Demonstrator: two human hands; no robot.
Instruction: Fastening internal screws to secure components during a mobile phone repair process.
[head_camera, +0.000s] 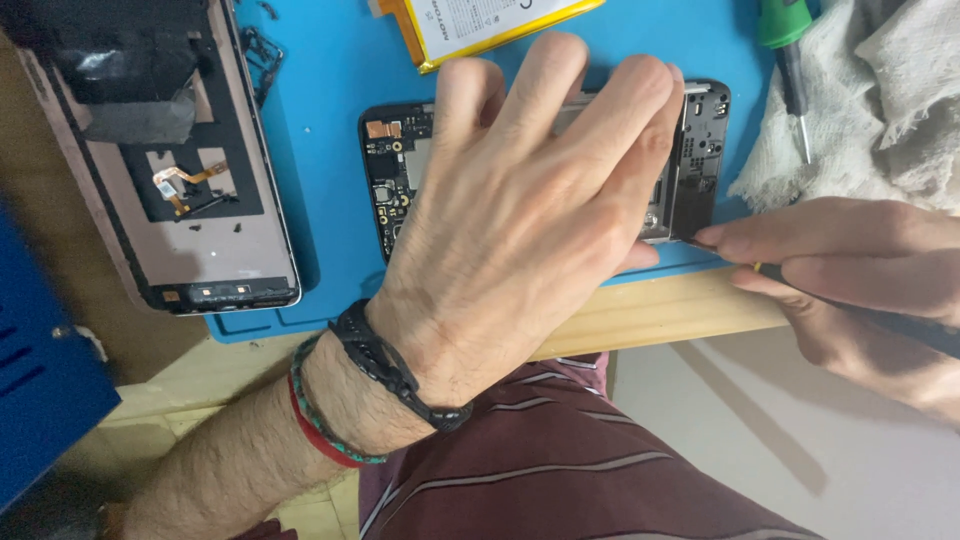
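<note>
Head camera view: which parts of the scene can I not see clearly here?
- Middle of the opened phone, head view: covered by the left hand lying flat on it.
- Tool tip at the phone's corner, head view: hidden by the right hand fingers; only a thin dark shaft shows.
- Yellow-edged battery, head view: cut off by the top edge.
- Green-handled screwdriver, head view: handle cut off at the top.

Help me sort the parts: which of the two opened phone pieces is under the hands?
The circuit-board frame mid-mat: the left hand presses on it, the right hand at its corner. The screen panel lies untouched, left.
</note>
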